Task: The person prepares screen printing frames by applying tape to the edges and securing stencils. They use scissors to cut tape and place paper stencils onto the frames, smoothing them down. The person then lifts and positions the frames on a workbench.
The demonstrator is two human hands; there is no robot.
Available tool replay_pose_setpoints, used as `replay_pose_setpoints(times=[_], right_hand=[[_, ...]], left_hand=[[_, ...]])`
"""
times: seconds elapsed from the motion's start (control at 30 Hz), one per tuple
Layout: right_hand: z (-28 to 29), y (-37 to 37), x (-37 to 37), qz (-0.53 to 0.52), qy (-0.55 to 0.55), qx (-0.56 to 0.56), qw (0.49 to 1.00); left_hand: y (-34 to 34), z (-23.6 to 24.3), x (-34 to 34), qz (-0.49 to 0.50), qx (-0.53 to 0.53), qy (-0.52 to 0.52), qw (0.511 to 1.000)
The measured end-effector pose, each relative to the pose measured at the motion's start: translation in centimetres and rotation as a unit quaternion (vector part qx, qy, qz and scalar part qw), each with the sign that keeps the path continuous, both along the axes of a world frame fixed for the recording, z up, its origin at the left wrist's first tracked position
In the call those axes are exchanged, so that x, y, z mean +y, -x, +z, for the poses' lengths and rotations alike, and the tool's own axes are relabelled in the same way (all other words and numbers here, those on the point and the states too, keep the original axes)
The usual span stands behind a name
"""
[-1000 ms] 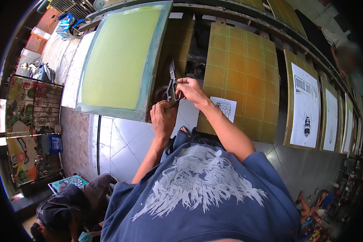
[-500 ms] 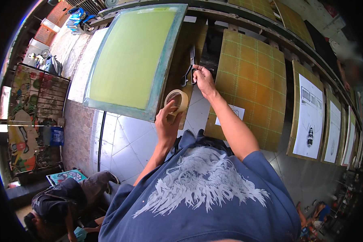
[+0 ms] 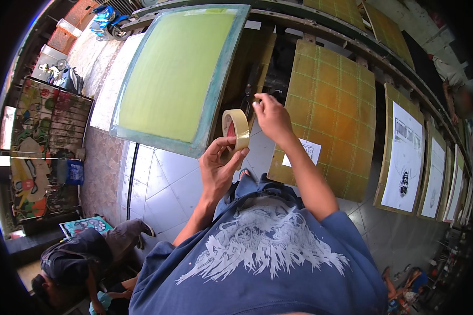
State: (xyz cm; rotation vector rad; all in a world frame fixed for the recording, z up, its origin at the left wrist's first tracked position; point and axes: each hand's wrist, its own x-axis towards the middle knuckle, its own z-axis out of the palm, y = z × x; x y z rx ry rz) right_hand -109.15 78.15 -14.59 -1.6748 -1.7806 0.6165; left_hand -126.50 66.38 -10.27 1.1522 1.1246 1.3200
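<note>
My left hand [image 3: 219, 167] grips a roll of pale yellow tape [image 3: 241, 127] by its lower edge, thumb on one side and fingers on the other. Light glints off the tape's outer face, and a reddish core shows inside the ring. Just right of the roll, my right hand [image 3: 272, 116] is closed, fingertips pinched on a pair of scissors [image 3: 248, 100]. The scissors look dark and indistinct, blades pointing away, their handles partly covered by the roll and my fingers. Both hands are raised over the gap between a green screen frame [image 3: 178, 79] and a brown board [image 3: 328, 105].
A small printed paper [image 3: 303, 153] lies on the brown board beside my right forearm. Further right, boards carry white printed sheets [image 3: 403, 157]. A dark rail [image 3: 347, 34] crosses behind the boards. At lower left a person [image 3: 79, 257] is seated; a blue motorbike [image 3: 108, 22] stands far left.
My left hand has turned the tape roll more upright and brought it nearer my right hand. The scissors' bright blades now look dark. The view has shifted slightly.
</note>
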Motion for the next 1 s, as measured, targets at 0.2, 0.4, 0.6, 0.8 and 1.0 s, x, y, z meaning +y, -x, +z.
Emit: replay_pose_setpoints(times=[0.2,0.4,0.6,0.8,1.0], right_hand=[[8.1,-3.1,-7.5,0.135,-0.222,0.114,0.959],[9.4,-2.9,-10.4,0.067,-0.196,0.086,0.975],[7.2,-3.7,-12.8,0.013,-0.232,0.049,0.971],[6.2,-3.3,-14.2,-0.069,-0.256,0.110,0.958],[6.6,-5.0,-15.6,-0.096,-0.257,0.042,0.961]], left_hand=[[-1.2,1.2,0.1,-0.014,0.148,-0.046,0.988],[-2.7,1.8,0.7,-0.038,0.215,-0.095,0.971],[-4.0,1.6,0.3,-0.054,0.233,-0.130,0.962],[-5.5,1.3,0.4,-0.058,0.208,-0.125,0.968],[-7.1,0.8,-0.4,-0.111,0.151,-0.050,0.981]])
